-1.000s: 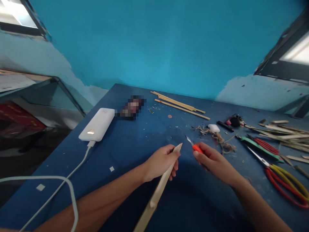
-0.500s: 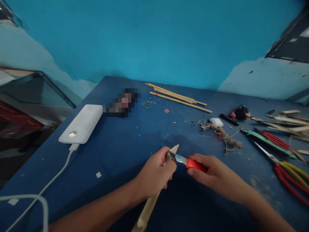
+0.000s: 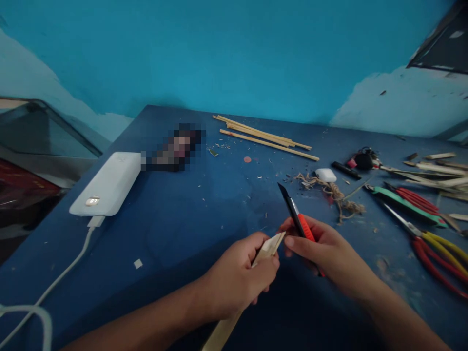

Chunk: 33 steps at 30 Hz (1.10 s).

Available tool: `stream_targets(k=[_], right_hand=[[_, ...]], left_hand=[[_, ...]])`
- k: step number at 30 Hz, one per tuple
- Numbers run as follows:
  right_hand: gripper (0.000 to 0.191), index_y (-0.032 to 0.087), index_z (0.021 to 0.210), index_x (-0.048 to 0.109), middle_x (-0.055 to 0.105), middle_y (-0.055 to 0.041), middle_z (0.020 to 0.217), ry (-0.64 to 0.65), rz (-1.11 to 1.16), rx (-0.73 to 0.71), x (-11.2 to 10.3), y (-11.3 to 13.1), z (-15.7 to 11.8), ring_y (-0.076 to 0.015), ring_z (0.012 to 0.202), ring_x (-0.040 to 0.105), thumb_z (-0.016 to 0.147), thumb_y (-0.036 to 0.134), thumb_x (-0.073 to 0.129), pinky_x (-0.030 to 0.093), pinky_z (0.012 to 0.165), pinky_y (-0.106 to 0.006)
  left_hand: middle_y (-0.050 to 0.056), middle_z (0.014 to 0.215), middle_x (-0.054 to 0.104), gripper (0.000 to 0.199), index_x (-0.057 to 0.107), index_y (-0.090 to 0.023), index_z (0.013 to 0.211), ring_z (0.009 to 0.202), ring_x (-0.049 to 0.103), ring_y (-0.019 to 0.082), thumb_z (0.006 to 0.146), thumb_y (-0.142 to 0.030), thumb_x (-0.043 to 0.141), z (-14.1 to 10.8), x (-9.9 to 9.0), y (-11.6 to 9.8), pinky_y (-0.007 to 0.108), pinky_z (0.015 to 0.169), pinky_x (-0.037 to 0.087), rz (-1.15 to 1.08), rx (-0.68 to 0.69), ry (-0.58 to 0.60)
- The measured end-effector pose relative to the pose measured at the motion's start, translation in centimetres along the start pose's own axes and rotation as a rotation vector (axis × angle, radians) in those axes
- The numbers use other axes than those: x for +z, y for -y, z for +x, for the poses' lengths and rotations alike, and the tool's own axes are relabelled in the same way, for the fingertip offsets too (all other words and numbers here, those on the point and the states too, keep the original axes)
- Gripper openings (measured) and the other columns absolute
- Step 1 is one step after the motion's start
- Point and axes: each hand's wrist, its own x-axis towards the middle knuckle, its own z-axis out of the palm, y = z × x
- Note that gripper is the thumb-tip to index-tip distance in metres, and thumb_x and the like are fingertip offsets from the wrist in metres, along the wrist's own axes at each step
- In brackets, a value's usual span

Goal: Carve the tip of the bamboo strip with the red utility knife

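Note:
A pale strip of bamboo or wood (image 3: pixel 269 246) slants up from the bottom edge, its cut, pointed end facing up and right. My left hand (image 3: pixel 243 273) is closed around it just below that end. In my right hand (image 3: pixel 325 246) is a utility knife (image 3: pixel 302 225) with a red and black handle, its dark blade pointing up and left, away from the strip. The thumb and fingertips of this hand are at the strip's tip; whether they pinch it is hard to tell.
Thin sticks (image 3: pixel 268 139) lie near the wall. A white power bank (image 3: pixel 109 183) with a cable is at the left, beside a pixelated object. Twine (image 3: pixel 345 202), a white case (image 3: pixel 325 175), pliers (image 3: pixel 417 229) and wood pieces (image 3: pixel 446 173) lie at the right.
The knife blade has come off the strip and now points up and left. My right hand's fingertips have moved to the strip's tip. The strip has turned and shifted slightly right; the view has shifted a little.

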Motion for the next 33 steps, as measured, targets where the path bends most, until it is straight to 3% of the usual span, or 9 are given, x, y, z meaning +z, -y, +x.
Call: stream_targets(k=[7, 12, 33], right_hand=[[0.014, 0.019, 0.083, 0.055, 0.060, 0.0031, 0.061, 0.048, 0.222, -0.005, 0.6, -0.8, 0.1, -0.0038, 0.036, 0.038, 0.080, 0.032, 0.061, 0.024, 0.034, -0.016], [0.009, 0.019, 0.079, 0.055, 0.061, 0.0021, 0.063, 0.013, 0.243, -0.030, 0.9, -1.1, 0.2, -0.0048, 0.037, 0.041, 0.081, 0.027, 0.058, 0.026, 0.033, -0.016], [0.010, 0.020, 0.075, 0.052, 0.061, 0.0029, 0.062, -0.057, 0.274, -0.062, 1.6, -0.6, 0.0, -0.0055, 0.036, 0.043, 0.078, 0.028, 0.057, 0.034, 0.036, -0.018]], left_hand=[[-0.008, 0.054, 0.042, 0.012, 0.050, -0.018, 0.092, 0.041, 0.038, 0.005, 0.087, -0.027, 0.043, 0.2, 0.4, 0.1, 0.014, 0.038, 0.034, 0.001, 0.018, 0.023], [-0.007, 0.052, 0.045, 0.031, 0.049, -0.018, 0.086, 0.038, 0.038, 0.004, 0.091, -0.044, 0.035, 0.4, 0.2, 0.8, 0.015, 0.038, 0.031, -0.039, 0.056, 0.012], [-0.005, 0.054, 0.050, 0.035, 0.050, -0.018, 0.075, 0.043, 0.044, 0.006, 0.091, -0.047, 0.036, 0.6, -0.4, 0.7, 0.018, 0.044, 0.035, -0.036, 0.098, -0.101]])
